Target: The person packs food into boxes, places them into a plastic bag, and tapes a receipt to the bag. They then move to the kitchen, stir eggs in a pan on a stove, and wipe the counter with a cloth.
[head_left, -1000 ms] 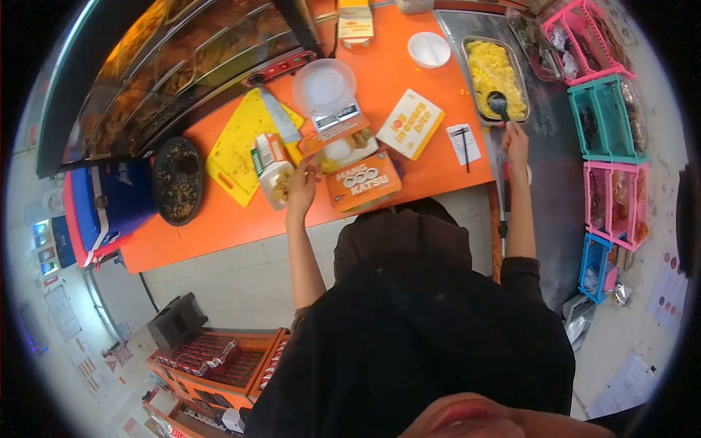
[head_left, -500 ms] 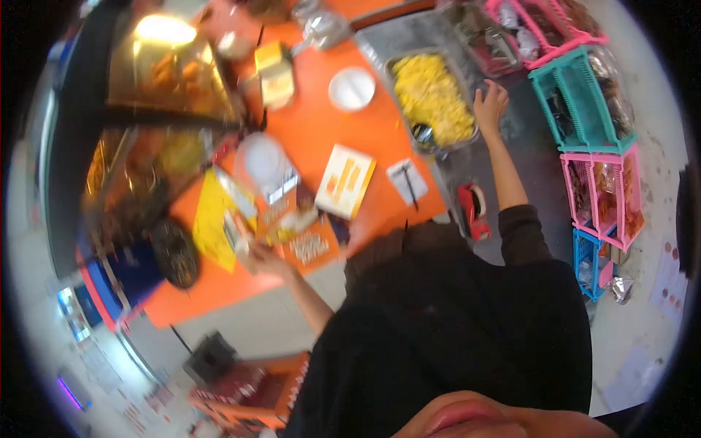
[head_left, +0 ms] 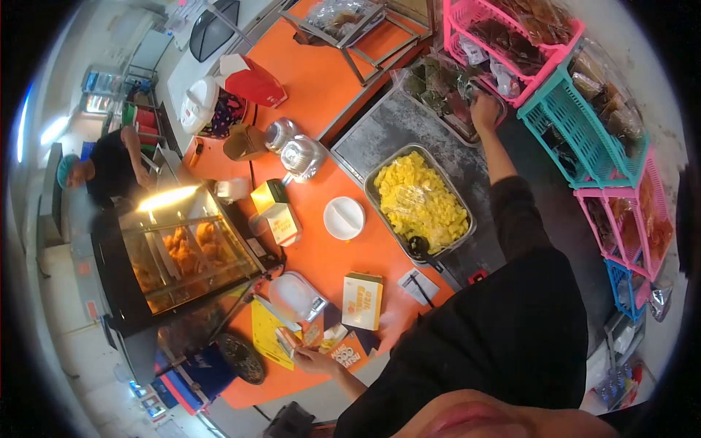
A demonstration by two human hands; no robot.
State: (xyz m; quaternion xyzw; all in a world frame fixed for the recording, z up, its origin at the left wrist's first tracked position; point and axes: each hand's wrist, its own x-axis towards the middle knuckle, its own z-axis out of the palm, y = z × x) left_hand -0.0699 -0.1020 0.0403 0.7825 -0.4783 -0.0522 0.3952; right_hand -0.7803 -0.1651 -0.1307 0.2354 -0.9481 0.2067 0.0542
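Small carton: one, in the left hand, beside the near edge of the orange counter; its contents are too small to tell.
Left fingers: curled closed around that carton.
Right hand: one, over the clear tray of packets near the far end of the grey counter; its fingers are partly hidden, so how far open they are, and whether they grip a packet, I cannot tell.
Yellow cutting board: one, beside the carton, toward the near edge.
Orange printed box: one, at the near edge, right of the left hand.
Scale: one, farther in from that edge, one clear bowl on top.
White printed box: one, inward from the near edge.
White bowl: one, toward the orange counter's right edge.
Metal pan: one, along the grey counter's left edge, with yellow food and one black ladle.
Baskets: four in view along the grey counter's right edge, two pink, one teal, one blue.
Food warmer: one, at the orange counter's left edge.
Co-worker: one, beyond the warmer.
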